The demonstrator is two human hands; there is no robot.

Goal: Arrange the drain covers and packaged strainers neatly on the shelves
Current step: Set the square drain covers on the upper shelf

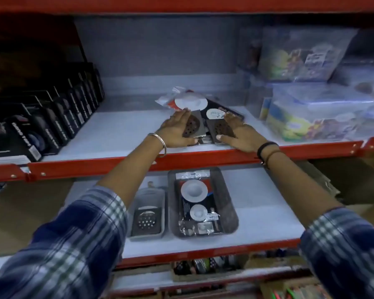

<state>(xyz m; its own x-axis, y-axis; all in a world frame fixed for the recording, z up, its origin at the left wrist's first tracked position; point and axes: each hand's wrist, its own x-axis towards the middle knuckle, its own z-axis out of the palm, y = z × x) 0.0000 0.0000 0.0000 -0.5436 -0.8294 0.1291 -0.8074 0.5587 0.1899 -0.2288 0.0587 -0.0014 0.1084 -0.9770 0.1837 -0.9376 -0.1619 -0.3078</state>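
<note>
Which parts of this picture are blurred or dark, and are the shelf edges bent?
Head view: the plastic containers at right are blurred; the black boxes at left sit in dim light; the red shelf edge bows from the wide lens; both hands stay fairly sharp.

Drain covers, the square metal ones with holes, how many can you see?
3. Two lie side by side on the upper shelf, one under the left hand at, one under the right hand at. A third sits in the grey tray below. More may be hidden.
</note>
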